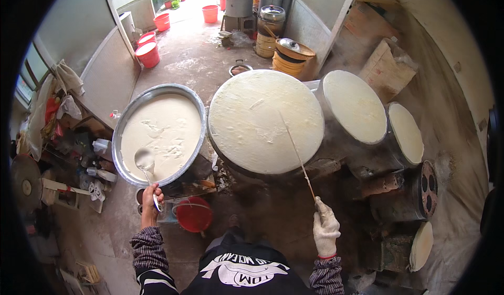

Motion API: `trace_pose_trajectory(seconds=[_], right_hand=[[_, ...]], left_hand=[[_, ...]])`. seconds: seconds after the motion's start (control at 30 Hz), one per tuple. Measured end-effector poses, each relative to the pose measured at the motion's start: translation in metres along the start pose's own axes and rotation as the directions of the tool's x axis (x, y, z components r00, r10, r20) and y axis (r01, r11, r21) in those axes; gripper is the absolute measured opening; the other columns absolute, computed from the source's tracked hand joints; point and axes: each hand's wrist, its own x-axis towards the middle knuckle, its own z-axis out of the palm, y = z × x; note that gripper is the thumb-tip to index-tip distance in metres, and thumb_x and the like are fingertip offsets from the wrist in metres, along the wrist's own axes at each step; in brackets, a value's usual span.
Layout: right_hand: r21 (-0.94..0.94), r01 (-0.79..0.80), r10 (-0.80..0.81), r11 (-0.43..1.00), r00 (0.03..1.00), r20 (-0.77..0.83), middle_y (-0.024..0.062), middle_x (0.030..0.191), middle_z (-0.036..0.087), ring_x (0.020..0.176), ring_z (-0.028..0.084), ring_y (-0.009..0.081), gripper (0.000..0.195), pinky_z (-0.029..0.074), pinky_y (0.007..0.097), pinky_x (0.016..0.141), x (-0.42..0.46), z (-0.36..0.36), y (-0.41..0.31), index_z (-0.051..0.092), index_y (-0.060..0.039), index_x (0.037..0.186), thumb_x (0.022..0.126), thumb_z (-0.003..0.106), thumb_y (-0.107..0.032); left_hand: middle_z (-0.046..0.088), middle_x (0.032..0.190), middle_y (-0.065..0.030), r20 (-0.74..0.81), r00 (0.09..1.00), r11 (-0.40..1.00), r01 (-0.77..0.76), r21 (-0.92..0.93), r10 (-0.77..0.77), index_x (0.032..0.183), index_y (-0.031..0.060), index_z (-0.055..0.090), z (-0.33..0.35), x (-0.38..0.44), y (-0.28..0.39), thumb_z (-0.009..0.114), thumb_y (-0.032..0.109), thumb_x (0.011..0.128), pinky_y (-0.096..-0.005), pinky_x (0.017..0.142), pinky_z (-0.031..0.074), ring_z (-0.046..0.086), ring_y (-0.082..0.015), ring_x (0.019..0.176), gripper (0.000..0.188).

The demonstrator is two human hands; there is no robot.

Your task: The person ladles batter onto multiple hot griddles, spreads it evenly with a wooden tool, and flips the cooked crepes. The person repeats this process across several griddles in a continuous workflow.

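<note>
My bare left hand (pixel 151 201) is closed around the handle of a metal ladle (pixel 145 160). The ladle's bowl is over the near left part of a wide metal basin (pixel 119 117) of pale, thick batter (pixel 169 113). In my right hand (pixel 326 227), which wears a whitish knitted glove, is a long thin wooden stick (pixel 302 165). Its far part lies over a large round griddle covered by a pale sheet of batter (pixel 260 94). To the right, two smaller round griddles bear similar pale sheets (pixel 354 106), (pixel 406 133).
A red bucket (pixel 194 215) stands below the basin. Right of me are a drum-shaped stove with holes (pixel 428 188) and a stack of pale round sheets (pixel 421 245). Beyond the griddle are a lidded basket (pixel 294 50), a metal pot (pixel 241 67) and red buckets (pixel 148 54).
</note>
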Motion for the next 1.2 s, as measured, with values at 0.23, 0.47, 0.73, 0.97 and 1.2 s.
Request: trace_pose_trajectory(seconds=[0.23, 0.47, 0.73, 0.97, 1.2], right_hand=[[-0.24, 0.211, -0.179, 0.947, 0.973, 0.149, 0.0085, 0.112, 0.066, 0.084, 0.066, 0.0284, 0.054, 0.055, 0.0364, 0.075, -0.038, 0.01, -0.001, 0.061, -0.0153, 0.126, 0.077, 0.062, 0.006], [-0.128, 0.148, -0.138, 0.981, 0.987, 0.084, 0.0127, 0.105, 0.066, 0.09, 0.066, 0.0308, 0.052, 0.055, 0.0364, 0.078, 0.006, 0.018, -0.015, 0.06, -0.0162, 0.128, 0.082, 0.06, 0.007], [0.159, 0.117, -0.137, 0.98, 0.983, 0.122, 0.0142, 0.116, 0.064, 0.101, 0.066, 0.0239, 0.049, 0.052, 0.0309, 0.088, 0.021, 0.023, -0.014, 0.06, -0.0098, 0.126, 0.083, 0.054, 0.012], [-0.419, 0.326, -0.304, 0.847, 0.945, 0.121, 0.0113, 0.107, 0.066, 0.086, 0.065, 0.0317, 0.053, 0.055, 0.0401, 0.075, 0.074, 0.043, -0.006, 0.053, -0.02, 0.134, 0.085, 0.057, -0.001], [0.298, -0.136, 0.03, 0.945, 0.941, 0.336, 0.0076, 0.106, 0.067, 0.084, 0.066, 0.0197, 0.05, 0.055, 0.0316, 0.074, 0.057, 0.027, -0.012, 0.053, -0.0106, 0.135, 0.086, 0.057, 0.001]], left_hand=[[0.045, 0.059, 0.0016, -0.02, 0.998, 0.997, 0.054, 0.062, -0.053, 0.092, 0.0121, 0.049, -0.002, 0.024, -0.028, 0.053, 0.023, 0.092, -0.0279, 0.033, 0.037, 0.044, -0.0113, 0.04, 0.012], [0.045, 0.059, 0.0012, -0.002, 0.998, 0.993, 0.062, 0.097, -0.062, 0.092, 0.0117, 0.047, 0.008, 0.031, -0.033, 0.055, 0.023, 0.092, -0.0288, 0.033, 0.037, 0.044, -0.0122, 0.039, 0.014], [0.044, 0.06, 0.0016, -0.002, 0.998, 0.994, 0.063, 0.088, -0.063, 0.097, 0.0106, 0.047, 0.011, 0.017, -0.036, 0.053, 0.025, 0.092, -0.0277, 0.034, 0.036, 0.043, -0.0111, 0.041, 0.016], [0.045, 0.061, 0.0009, -0.049, 0.994, 0.99, 0.101, 0.095, -0.097, 0.105, 0.0099, 0.048, 0.019, 0.009, -0.036, 0.052, 0.026, 0.093, -0.0284, 0.034, 0.037, 0.044, -0.0117, 0.041, 0.02], [0.046, 0.063, -0.0003, -0.047, 0.995, 0.991, 0.093, 0.091, -0.089, 0.108, 0.0096, 0.047, 0.015, 0.007, -0.041, 0.052, 0.028, 0.094, -0.0298, 0.033, 0.039, 0.046, -0.0128, 0.042, 0.023]])
